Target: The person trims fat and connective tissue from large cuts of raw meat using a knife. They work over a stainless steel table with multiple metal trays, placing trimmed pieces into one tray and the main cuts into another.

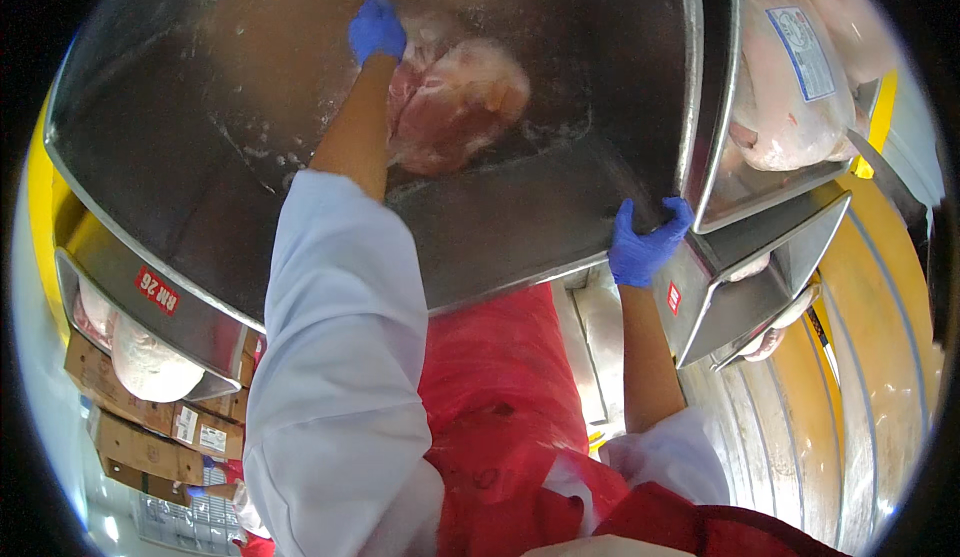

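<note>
A large piece of raw pink meat with pale fat lies in a deep grey metal bin that has wet, reddish residue on its floor. My left hand, in a blue glove, reaches far into the bin and is closed at the meat's narrow upper end; the fingertips are hidden. My right hand, also blue-gloved, is hooked over the bin's near right corner, thumb and fingers around the rim.
On the right, another metal bin holds large meat pieces in clear wrap. Smaller bins with meat stand below it and at left. Cardboard boxes are stacked lower left, near another person's gloved hand. Yellow-edged strip curtains hang right.
</note>
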The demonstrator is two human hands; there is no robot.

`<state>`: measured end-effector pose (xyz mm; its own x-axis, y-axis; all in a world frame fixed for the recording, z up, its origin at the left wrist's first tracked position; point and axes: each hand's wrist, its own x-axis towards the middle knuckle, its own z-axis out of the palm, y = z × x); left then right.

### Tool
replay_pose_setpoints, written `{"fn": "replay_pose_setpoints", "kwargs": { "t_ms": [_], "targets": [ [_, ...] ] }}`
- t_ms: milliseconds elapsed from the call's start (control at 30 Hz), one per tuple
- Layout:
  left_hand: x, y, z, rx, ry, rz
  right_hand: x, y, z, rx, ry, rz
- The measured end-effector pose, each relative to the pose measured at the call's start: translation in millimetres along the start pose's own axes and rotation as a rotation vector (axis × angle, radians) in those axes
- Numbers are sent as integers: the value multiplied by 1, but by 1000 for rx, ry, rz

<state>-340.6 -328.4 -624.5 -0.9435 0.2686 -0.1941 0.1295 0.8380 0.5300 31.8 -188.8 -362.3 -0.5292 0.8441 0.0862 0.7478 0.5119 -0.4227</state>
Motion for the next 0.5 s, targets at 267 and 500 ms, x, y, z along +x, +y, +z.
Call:
{"fn": "replay_pose_setpoints", "kwargs": {
  "t_ms": [267,500],
  "targets": [
    [-52,9,-57,41,-80,386,1,-1,-2,30,-2,8],
    [-66,20,-50,-87,-153,430,2,2,0,87,32,5]
  ]
}}
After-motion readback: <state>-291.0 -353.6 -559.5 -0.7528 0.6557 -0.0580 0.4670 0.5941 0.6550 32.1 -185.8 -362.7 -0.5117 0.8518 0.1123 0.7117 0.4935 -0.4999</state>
